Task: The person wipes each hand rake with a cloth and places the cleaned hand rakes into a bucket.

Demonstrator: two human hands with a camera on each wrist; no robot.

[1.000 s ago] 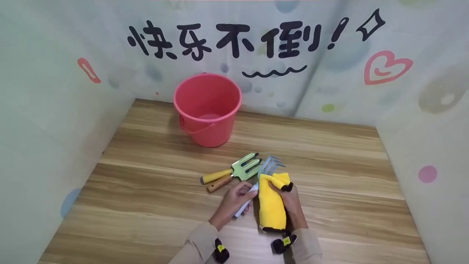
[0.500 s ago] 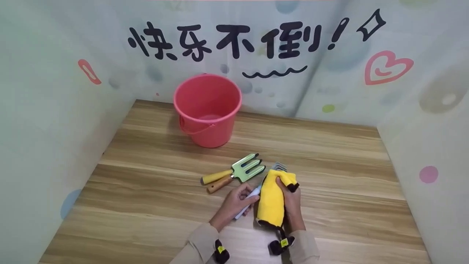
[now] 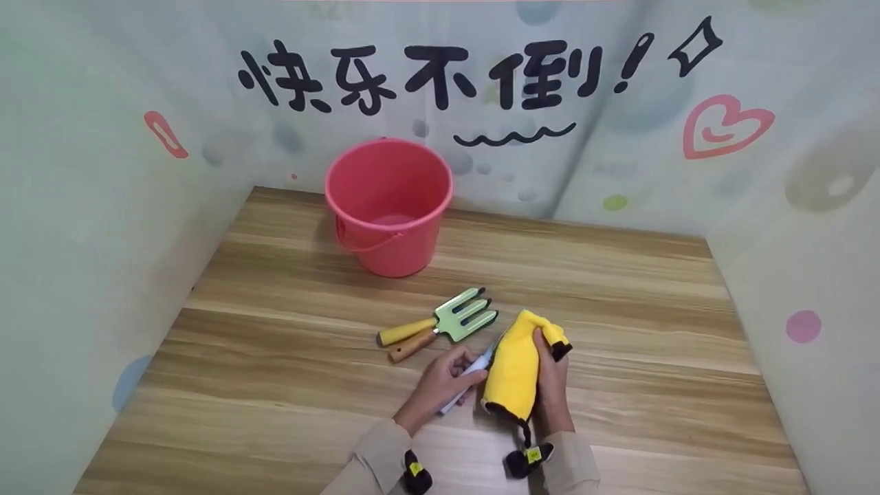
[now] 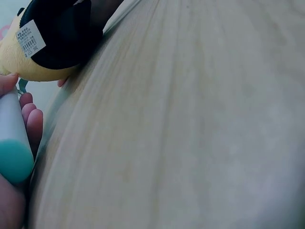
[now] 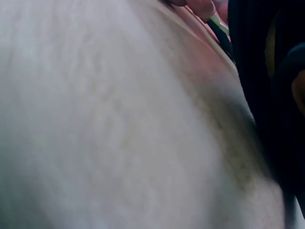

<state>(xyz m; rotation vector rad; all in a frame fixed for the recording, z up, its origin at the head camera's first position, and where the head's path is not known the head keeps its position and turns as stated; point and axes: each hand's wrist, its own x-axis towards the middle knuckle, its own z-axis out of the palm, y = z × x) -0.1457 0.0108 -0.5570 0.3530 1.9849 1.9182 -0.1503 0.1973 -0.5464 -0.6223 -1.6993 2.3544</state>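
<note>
Wooden table (image 3: pixel 660 309), right hand (image 3: pixel 552 375) gripping toy (image 3: pixel 512 378), barcode (image 4: pixel 31 39) only in left wrist view

Head view: soft, even light; pale glare on the near bench (image 3: pixel 459 454); faint shadow left of the bucket (image 3: pixel 402 251). Left wrist view: washed out, lower right corner blurred. Right wrist view: mostly blurred, right side dark
</note>
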